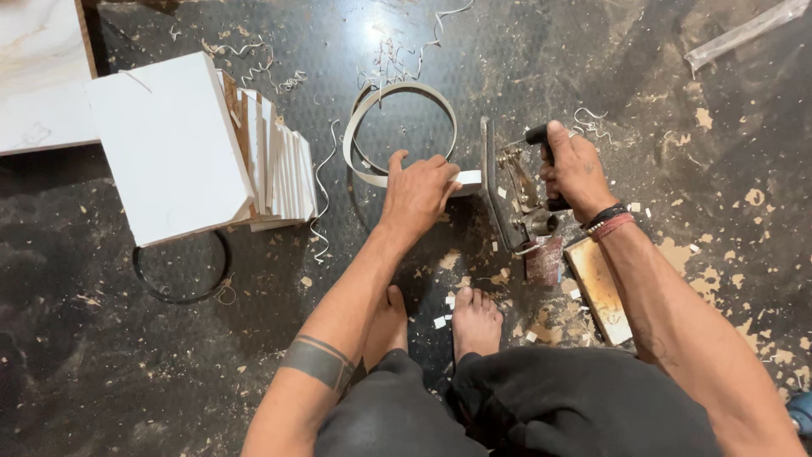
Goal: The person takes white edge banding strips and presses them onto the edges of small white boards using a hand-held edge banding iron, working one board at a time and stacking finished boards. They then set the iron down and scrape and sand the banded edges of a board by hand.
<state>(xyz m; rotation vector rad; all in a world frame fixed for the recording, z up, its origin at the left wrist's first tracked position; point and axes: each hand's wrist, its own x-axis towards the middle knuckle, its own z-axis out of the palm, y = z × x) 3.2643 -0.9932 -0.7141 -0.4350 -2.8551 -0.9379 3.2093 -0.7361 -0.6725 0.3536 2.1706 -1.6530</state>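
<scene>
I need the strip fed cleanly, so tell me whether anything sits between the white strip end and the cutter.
Nothing visible does. The left hand holds the white strip end right beside the cutter; only small chips lie scattered on the floor nearby.

The left hand [416, 188] rests on the dark speckled floor [101, 355], fingers pressing a narrow white edge-banding strip [468, 178] against the long metal bar of a hand-operated trimming tool [507, 199]. The right hand [573, 169] grips the tool's black handle [541, 144], fist closed. A loose coil of white banding [397, 97] lies just beyond the left hand. A stack of white laminated panels [199, 148] stands to the left, well apart. Two bare feet [436, 322] sit below the hands amid wood chips.
</scene>
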